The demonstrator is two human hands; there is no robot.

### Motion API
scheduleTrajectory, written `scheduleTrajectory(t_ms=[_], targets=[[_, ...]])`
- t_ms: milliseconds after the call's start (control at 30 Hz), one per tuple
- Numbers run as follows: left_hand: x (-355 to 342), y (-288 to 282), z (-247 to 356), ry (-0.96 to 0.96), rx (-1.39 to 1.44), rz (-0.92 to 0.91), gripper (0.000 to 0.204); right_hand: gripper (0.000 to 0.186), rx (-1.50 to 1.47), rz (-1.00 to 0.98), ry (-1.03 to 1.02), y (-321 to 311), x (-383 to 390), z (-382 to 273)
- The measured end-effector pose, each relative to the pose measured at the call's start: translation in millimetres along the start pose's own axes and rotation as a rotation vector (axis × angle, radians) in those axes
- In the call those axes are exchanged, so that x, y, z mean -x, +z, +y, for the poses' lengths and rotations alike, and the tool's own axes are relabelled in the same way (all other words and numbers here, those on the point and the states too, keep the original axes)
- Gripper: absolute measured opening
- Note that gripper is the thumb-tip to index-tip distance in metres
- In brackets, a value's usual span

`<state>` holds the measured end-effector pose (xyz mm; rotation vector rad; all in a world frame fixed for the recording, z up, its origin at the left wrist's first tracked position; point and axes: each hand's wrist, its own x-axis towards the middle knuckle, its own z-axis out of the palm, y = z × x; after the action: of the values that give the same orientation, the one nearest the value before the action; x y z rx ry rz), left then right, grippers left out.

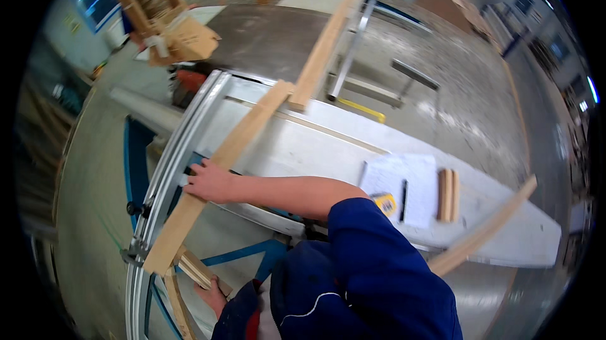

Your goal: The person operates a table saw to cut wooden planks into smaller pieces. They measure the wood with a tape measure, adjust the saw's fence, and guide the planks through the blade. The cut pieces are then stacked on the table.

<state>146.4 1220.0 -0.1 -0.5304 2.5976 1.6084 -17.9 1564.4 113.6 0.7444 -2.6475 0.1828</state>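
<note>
Far left, under the overhanging board end: a short pale wooden offcut (194, 269), pinched in the grip of the left hand (213, 294), fingers closed round its lower end, low beside the blue steel frame (243, 253). Just above: a long pale wooden strip (218, 170) lying slantwise across the rounded aluminium edge rail (165, 170) of the grey metal counter (303, 144), its lower end jutting out past the rail. On that strip, near its middle: the right hand (211, 182), laid flat, fingers curled over the far edge at the rail, pressing rather than wrapping fully, bare forearm stretching back to a dark blue sleeve (379, 258). Upper middle: a second long pale wooden board (325, 46), butting against the top end of the strip and running off up the counter. Right of the forearm: a white paper sheet (401, 185) with a black pen (404, 200) on it and a yellow tape measure (385, 203) at its lower edge. Beside the sheet: two small wooden blocks (448, 195) standing together. Far right: another thin wooden slat (486, 229) angling off the counter's end.
</note>
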Motion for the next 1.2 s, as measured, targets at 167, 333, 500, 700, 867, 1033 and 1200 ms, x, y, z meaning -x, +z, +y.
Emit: scheduleTrajectory(t_ms=[167, 333, 500, 700, 867, 1033, 1200], targets=[[26.1, 26.0, 42.5, 0.032, -0.020, -0.277, 0.078, 0.035, 0.059, 0.225, 0.090, -107.4, 39.3, -55.2], [36.2, 47.4, 35.0, 0.132, -0.082, -0.506, 0.076, 0.036, 0.156, 0.323, 0.195, -192.2, 63.3, -107.3], [37.9, 77.8, 12.3, 0.174, 0.069, -0.708, 0.074, 0.042, 0.229, 0.256, 0.328, -226.3, 116.2, -119.3], [56.7, 97.9, 25.5, 0.299, 0.058, -0.767, 0.074, 0.043, 0.337, 0.040, 0.552, -202.3, 204.4, -66.3], [49.4, 110.9, 23.7, 0.288, 0.134, -0.684, 0.071, 0.047, 0.291, -0.096, 0.705, -164.5, 262.5, -5.1], [56.4, 117.8, 71.1, 0.267, 0.005, -0.593, 0.065, 0.048, 0.194, -0.268, 0.778, -127.1, 298.1, 56.9], [56.9, 143.4, 97.0, 0.304, -0.063, -0.430, 0.064, 0.044, 0.110, -0.382, 0.719, -87.3, 310.6, 107.7]])
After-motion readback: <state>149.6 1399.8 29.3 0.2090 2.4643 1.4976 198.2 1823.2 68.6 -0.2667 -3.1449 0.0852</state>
